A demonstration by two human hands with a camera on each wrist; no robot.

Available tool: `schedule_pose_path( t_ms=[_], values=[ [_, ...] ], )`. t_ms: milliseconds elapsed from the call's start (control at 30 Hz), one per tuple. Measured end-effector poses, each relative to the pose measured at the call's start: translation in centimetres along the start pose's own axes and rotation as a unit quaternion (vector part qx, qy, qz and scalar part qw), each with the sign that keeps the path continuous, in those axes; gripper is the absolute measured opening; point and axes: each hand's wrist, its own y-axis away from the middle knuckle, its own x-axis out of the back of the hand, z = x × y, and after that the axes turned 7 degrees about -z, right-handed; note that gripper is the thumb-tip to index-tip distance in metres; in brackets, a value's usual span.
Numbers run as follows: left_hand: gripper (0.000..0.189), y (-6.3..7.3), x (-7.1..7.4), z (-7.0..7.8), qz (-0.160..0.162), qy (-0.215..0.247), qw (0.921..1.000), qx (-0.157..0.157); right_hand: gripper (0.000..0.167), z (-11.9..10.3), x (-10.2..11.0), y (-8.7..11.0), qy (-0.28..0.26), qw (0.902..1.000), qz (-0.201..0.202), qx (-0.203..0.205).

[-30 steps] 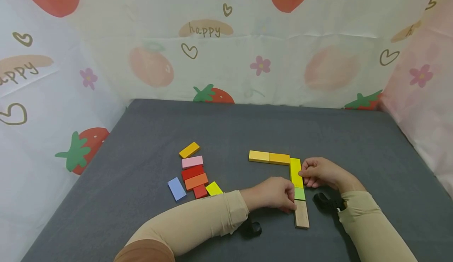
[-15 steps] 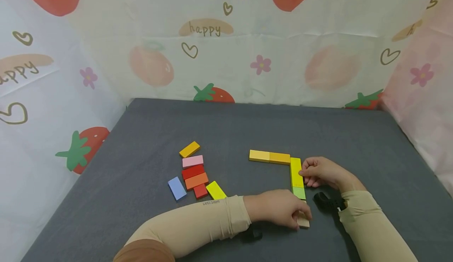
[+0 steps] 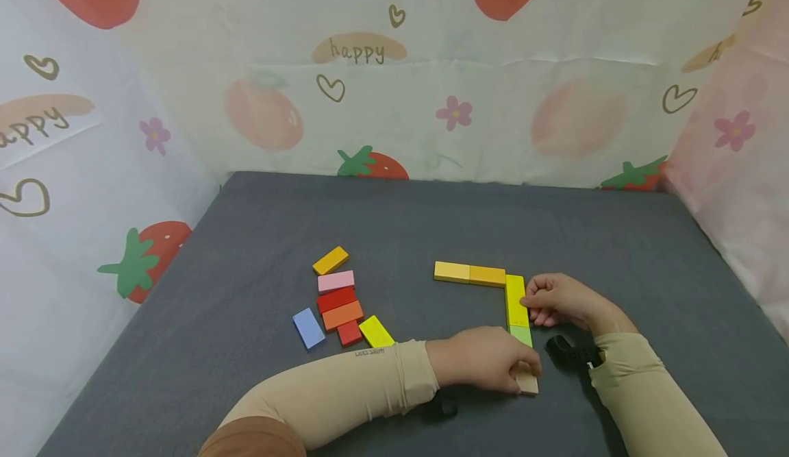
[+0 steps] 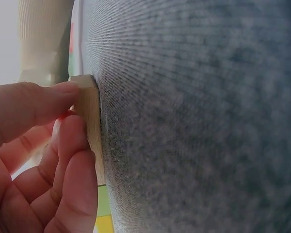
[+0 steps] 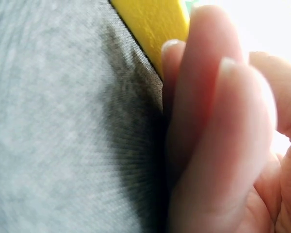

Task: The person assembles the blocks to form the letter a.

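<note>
My left hand (image 3: 487,357) pinches a plain wooden block (image 3: 527,383), which lies flat on the grey cloth and is partly hidden under the fingers. In the left wrist view the fingertips lie on the end and side of this wooden block (image 4: 89,111), with a green block (image 4: 103,200) beyond it. A light green block (image 3: 520,335) and a long yellow block (image 3: 516,299) continue the same line away from me. My right hand (image 3: 564,299) rests beside the yellow block, relaxed fingertips touching its right edge; the right wrist view shows the yellow block (image 5: 153,24) against them.
A pale yellow block (image 3: 451,272) and an orange-yellow block (image 3: 487,277) run left from the line's far end, making a corner. At left lie several loose blocks, among them a pink one (image 3: 335,282), a blue one (image 3: 308,328) and an orange one (image 3: 342,316).
My left hand has moved nearer and slightly right, from the joint by the green block onto the wooden block, which has shifted very slightly away from me. The right hand stays put.
</note>
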Motion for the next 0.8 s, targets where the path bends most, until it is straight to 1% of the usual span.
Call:
schedule_pose_path(
  t_ms=[267,400,467,633,800],
  values=[
    [0.033,-0.1,0.1,0.1,-0.004,-0.001,1.0000,0.007,0.017,0.0,0.0,0.0,-0.001,1.0000,-0.001,0.001],
    [0.032,0.1,0.2,-0.2,0.000,0.011,0.9999,0.008,0.017,0.0,-0.1,0.1,-0.004,1.0000,-0.001,0.002],
    [0.031,0.3,0.3,-0.4,0.005,0.021,0.9996,0.016,0.017,-0.1,-0.1,0.1,-0.004,1.0000,-0.001,0.004],
    [0.028,1.2,0.7,-1.0,0.026,0.034,0.9982,0.041,0.017,0.0,0.0,0.1,0.000,0.9999,-0.003,0.012],
    [0.028,2.7,1.4,-1.9,0.043,0.053,0.9956,0.065,0.018,0.0,-0.1,0.1,0.001,0.9999,-0.002,0.016]
  ],
)
